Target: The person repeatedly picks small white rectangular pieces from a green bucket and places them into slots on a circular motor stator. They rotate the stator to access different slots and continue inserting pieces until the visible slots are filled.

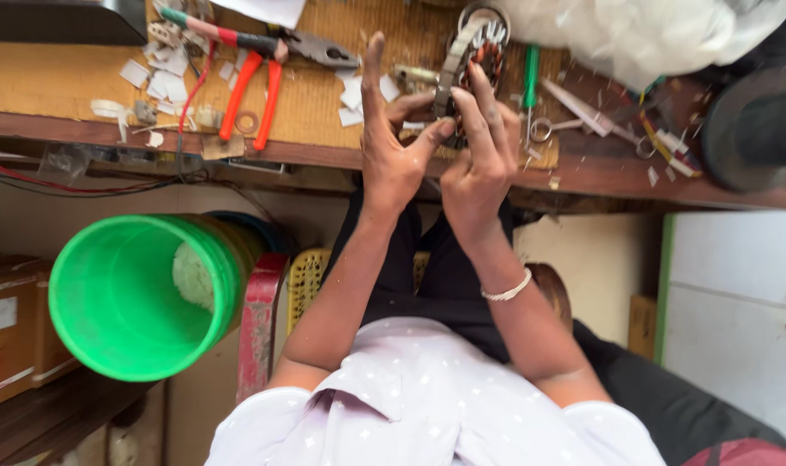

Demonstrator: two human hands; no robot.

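Left hand: I see my left hand [391,147] spread wide, forefinger straight out, thumb tip touching the rim of the motor stator [472,53]; it closes on nothing.
Right hand: my right hand [479,164] is curled, its fingers [475,108] pressed on the near edge of the stator; whether it truly grips I cannot tell. One white bracelet [507,291] sits on its wrist.
Stator: one ring of steel plates with copper windings, standing on edge on the worktop [315,103], just beyond both hands and touching both.
Pliers: one pair with orange-red handles [255,86], lying flat, well off to the outer side of my left hand.
Screwdriver: one with a green handle [530,78], just beyond my right hand, beside the stator.
Scissors: one pair [574,116], farther out past my right hand.
Paper scraps: many small white pieces [164,73], too many to count, scattered beyond the pliers.
Bucket: one green bucket [125,298] below the worktop, on my left hand's side, near my forearm.
Bag: one clear plastic bag [643,34] beyond my right hand.
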